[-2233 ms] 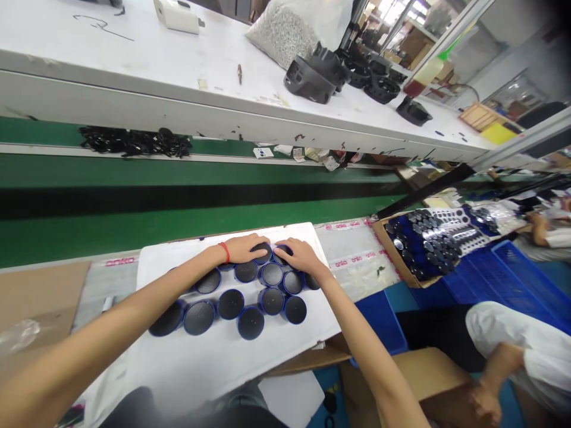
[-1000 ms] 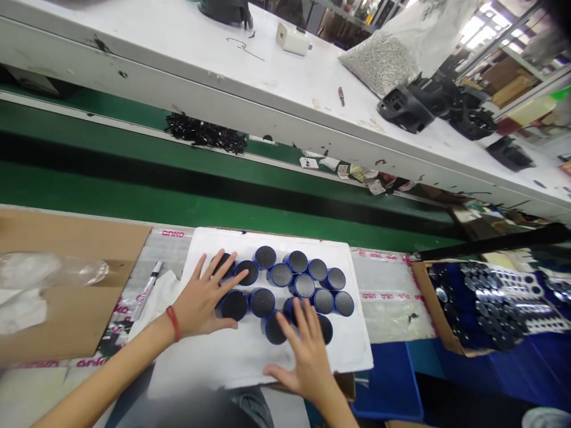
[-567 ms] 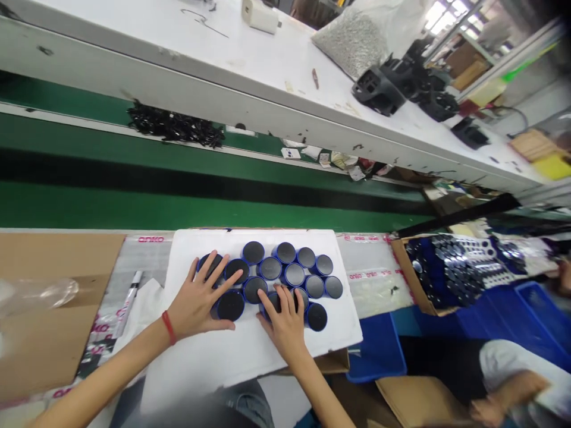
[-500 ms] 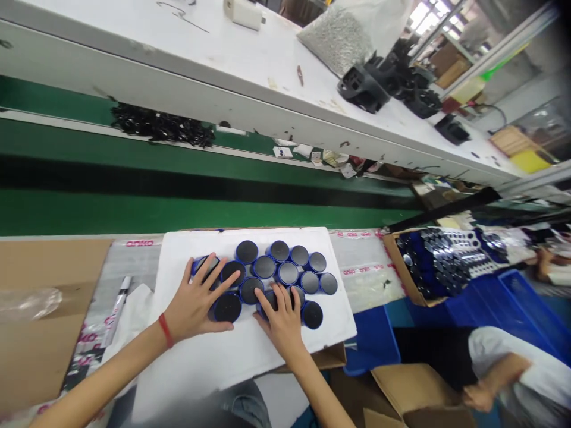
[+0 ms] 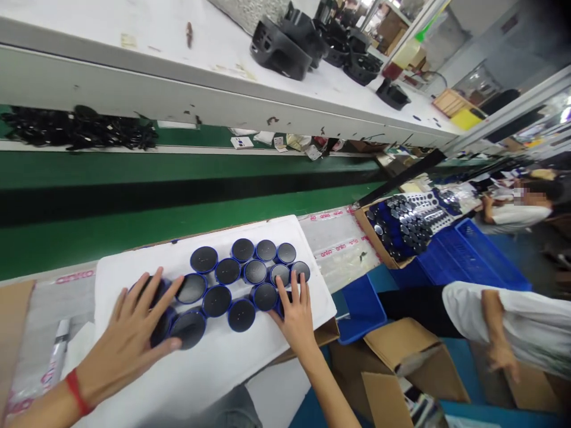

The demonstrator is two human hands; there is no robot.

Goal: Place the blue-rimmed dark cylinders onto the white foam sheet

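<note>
Several short round blue pieces with flat black tops point(image 5: 216, 301) stand close together on a white foam board point(image 5: 214, 368). My left hand point(image 5: 134, 330), with a red band at the wrist, spreads over the pieces at the group's left end. Its fingers are apart and touch them, partly hiding two. At the right front end lies my right hand point(image 5: 295, 318). The fingertips rest on the tops of pieces there, and the thumb is beside a piece that the hand mostly covers. Neither hand lifts anything.
A green conveyor belt point(image 5: 187, 211) runs behind the board, below a white shelf point(image 5: 214, 89) with black plastic housings point(image 5: 279, 50). To the right are a carton of dark round parts point(image 5: 397, 229), blue bins point(image 5: 363, 309), open cardboard boxes point(image 5: 401, 339) and co-workers. A marker point(image 5: 59, 351) lies left.
The view has swung right. My right hand has shifted rightward along the front row, uncovering pieces it hid before. My left hand stays over the left end, fingers still spread.
</note>
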